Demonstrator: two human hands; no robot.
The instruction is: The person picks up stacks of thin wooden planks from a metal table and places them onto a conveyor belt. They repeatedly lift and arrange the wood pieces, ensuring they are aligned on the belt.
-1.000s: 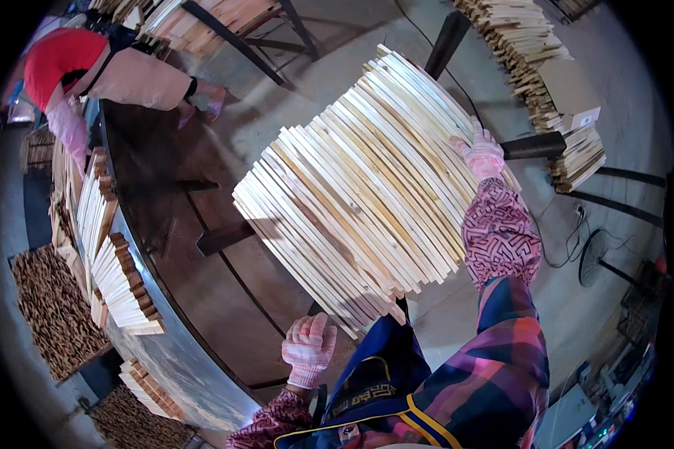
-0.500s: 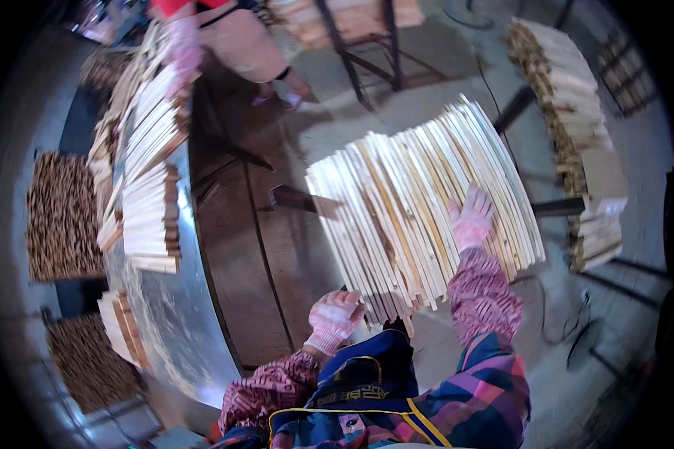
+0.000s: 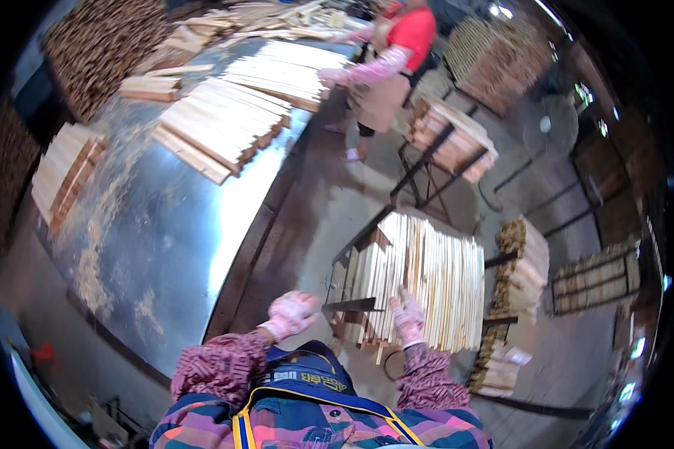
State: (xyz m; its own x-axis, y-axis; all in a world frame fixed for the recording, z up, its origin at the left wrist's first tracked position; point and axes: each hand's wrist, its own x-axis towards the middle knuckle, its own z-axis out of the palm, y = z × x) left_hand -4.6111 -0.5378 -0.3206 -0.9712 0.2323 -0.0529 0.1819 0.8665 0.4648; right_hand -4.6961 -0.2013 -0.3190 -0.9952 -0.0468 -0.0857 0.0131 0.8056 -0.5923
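Observation:
My right hand (image 3: 409,319), in a pink and white glove, lies on the near part of a stack of narrow wooden strips (image 3: 445,280), its fingers stretched along them. The strips lie side by side on a dark metal rack (image 3: 356,304) with upright posts. My left hand (image 3: 292,313), gloved alike, hovers to the left of that rack, between it and the metal table (image 3: 180,224). Its fingers are loosely apart and nothing shows in them.
Bundles of wooden strips (image 3: 225,123) and sawdust (image 3: 90,254) lie on the table. At its far side a person in a red top (image 3: 412,37) handles strips. Another loaded rack (image 3: 453,138) stands beyond, and stacked wood (image 3: 523,262) stands to the right.
My view has turned left and up, bringing more of the table and the person into sight. My right hand has shifted toward the stack's near left; my left hand has moved off its corner.

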